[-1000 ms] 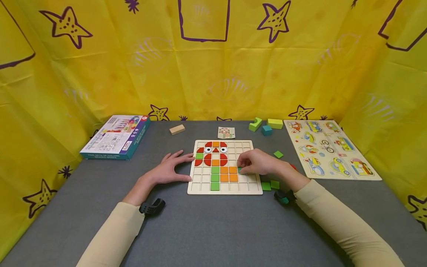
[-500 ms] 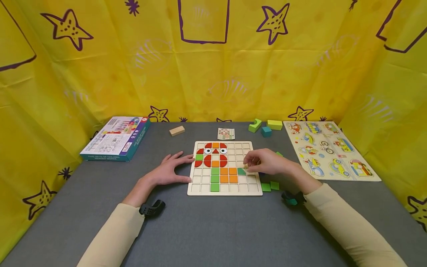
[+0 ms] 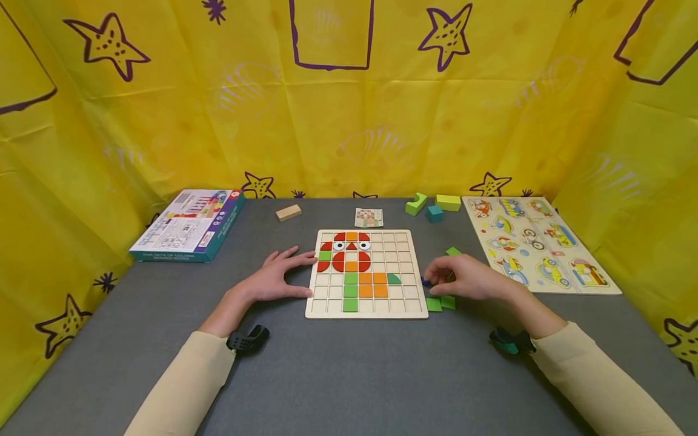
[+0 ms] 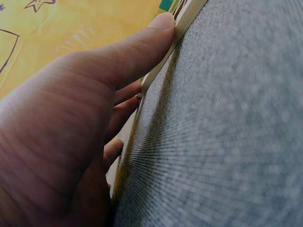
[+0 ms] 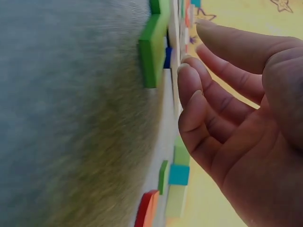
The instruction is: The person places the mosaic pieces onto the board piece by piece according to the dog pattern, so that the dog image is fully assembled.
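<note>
A wooden grid board (image 3: 403, 306) lies mid-table with red, orange and green tiles in its squares. My left hand (image 3: 278, 275) touches the board's left edge with spread fingers; in the left wrist view the thumb (image 4: 142, 49) rests against the rim. A dark green quarter-round tile (image 3: 394, 279) sits in a square right of the orange tiles (image 3: 373, 285). My right hand (image 3: 463, 277) hovers just past the board's right edge, fingers loosely bent and thumb apart, nothing between them. Near its fingertips is a dark blue piece (image 3: 425, 281), partly hidden. Green square tiles (image 3: 434, 304) lie below it.
A pattern card (image 3: 369, 217) lies behind the board. Green blocks (image 3: 448, 203) and a teal block (image 3: 434, 214) stand at the back right, beside a picture puzzle board (image 3: 537, 242). A box (image 3: 188, 224) and a plain wooden block (image 3: 288, 212) are to the left. A red piece (image 5: 147, 208) shows in the right wrist view.
My right hand has let go of the dark green quarter-round tile on the board and moved right, off the board toward the loose tiles. My left hand has stayed in place.
</note>
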Demonstrator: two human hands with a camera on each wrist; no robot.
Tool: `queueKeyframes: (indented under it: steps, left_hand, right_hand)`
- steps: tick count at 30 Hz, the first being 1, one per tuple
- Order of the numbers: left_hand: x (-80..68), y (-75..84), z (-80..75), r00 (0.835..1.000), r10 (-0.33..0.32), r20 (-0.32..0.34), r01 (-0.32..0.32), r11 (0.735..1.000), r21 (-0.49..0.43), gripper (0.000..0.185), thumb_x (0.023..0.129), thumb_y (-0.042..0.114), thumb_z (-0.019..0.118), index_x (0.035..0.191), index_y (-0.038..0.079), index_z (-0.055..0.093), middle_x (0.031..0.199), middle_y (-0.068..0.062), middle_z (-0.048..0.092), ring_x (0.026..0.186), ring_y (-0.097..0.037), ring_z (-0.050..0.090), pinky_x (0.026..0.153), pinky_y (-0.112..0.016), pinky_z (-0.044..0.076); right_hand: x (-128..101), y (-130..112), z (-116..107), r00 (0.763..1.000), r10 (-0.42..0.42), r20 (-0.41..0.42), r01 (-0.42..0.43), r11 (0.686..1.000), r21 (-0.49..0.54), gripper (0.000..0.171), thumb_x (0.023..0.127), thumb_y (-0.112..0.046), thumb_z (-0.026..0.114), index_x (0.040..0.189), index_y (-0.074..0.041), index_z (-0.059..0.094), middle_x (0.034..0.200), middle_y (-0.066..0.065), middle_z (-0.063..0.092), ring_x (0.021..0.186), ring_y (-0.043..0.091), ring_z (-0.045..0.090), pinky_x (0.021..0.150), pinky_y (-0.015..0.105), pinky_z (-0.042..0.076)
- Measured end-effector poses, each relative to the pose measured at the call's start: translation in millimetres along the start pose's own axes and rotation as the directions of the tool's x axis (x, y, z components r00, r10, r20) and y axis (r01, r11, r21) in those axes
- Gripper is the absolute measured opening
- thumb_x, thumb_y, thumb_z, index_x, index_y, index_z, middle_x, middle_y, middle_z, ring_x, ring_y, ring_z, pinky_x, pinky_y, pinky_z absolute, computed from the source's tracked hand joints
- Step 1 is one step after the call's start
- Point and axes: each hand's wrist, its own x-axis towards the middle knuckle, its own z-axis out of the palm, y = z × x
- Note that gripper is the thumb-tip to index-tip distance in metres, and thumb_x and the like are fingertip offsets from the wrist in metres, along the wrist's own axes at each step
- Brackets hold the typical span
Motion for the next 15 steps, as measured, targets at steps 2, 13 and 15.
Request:
queueKeyframes:
  steps: [2, 13, 15]
  left_hand:
    - [0.3, -0.1, -0.1, 1.000, 0.000, -0.002, 0.000, 1.000, 0.003, 0.080, 0.083, 0.052, 0.079, 0.150, 0.017, 0.052, 0.161, -0.001, 0.037, 0.151, -0.038, 0.013, 0.116, -0.062, -0.002]
    - [0.3, 1.6, -0.2, 1.000, -0.003, -0.004, 0.003, 1.000, 0.003, 0.081, 0.083, 0.052, 0.079, 0.150, 0.017, 0.052, 0.160, -0.002, 0.037, 0.151, -0.038, 0.014, 0.116, -0.063, -0.001]
    - [0.3, 1.3, 0.3, 1.000, -0.005, -0.001, 0.005, 1.000, 0.001, 0.081, 0.083, 0.053, 0.079, 0.150, 0.017, 0.052, 0.160, -0.002, 0.037, 0.151, -0.038, 0.014, 0.116, -0.063, -0.001]
  right_hand:
    - [-6.0, 1.5, 1.5, 1.000, 0.002, 0.009, -0.002, 1.000, -0.014, 0.018, 0.091, -0.018, 0.078, 0.105, -0.009, 0.070, 0.090, -0.007, 0.063, 0.080, 0.012, 0.058, 0.071, 0.029, 0.051]
    - [-19.3, 0.4, 17.0, 0.999, -0.036, 0.008, 0.037, 0.995, -0.094, 0.019, 0.087, -0.022, 0.082, 0.102, -0.015, 0.071, 0.095, -0.006, 0.060, 0.082, 0.012, 0.056, 0.074, 0.030, 0.051]
    - [-18.9, -1.3, 18.6, 0.999, -0.036, 0.012, 0.037, 0.995, -0.098, 0.019, 0.087, -0.022, 0.082, 0.101, -0.015, 0.071, 0.094, -0.006, 0.059, 0.082, 0.012, 0.055, 0.074, 0.030, 0.051]
